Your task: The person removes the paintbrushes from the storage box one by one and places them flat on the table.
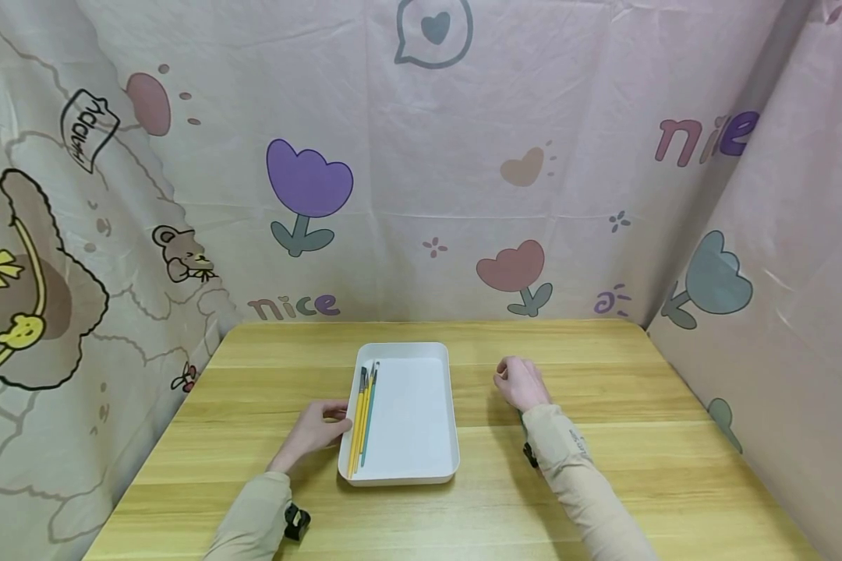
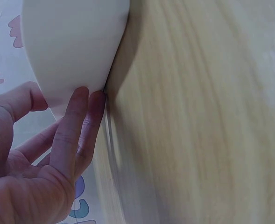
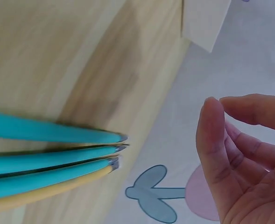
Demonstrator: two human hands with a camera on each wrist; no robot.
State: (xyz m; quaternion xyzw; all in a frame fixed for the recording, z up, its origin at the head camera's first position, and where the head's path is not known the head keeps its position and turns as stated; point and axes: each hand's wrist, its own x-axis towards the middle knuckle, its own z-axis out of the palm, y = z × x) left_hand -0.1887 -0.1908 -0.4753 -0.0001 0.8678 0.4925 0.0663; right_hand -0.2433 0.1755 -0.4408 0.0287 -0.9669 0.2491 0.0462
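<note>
A white tray [image 1: 414, 421] lies on the table. Along its left inner wall sit several paintbrushes, yellow ones [image 1: 357, 440] and a teal one [image 1: 369, 417], bristles at the far end. My left hand [image 1: 323, 425] holds the tray's left side, thumb at the rim and fingertips [image 2: 76, 105] against the outer wall. Right of the tray, my right hand [image 1: 522, 383] hovers above the table with thumb and index fingertips together; nothing shows between them. Several teal and yellow brush handles [image 3: 53, 163] lie below it in the right wrist view, mostly hidden by the sleeve in the head view.
The wood-grain table [image 1: 673, 467] ends at a printed curtain [image 1: 407, 156] behind it, with more curtain on the left and right sides. Black straps [image 1: 296, 522] are on both wrists.
</note>
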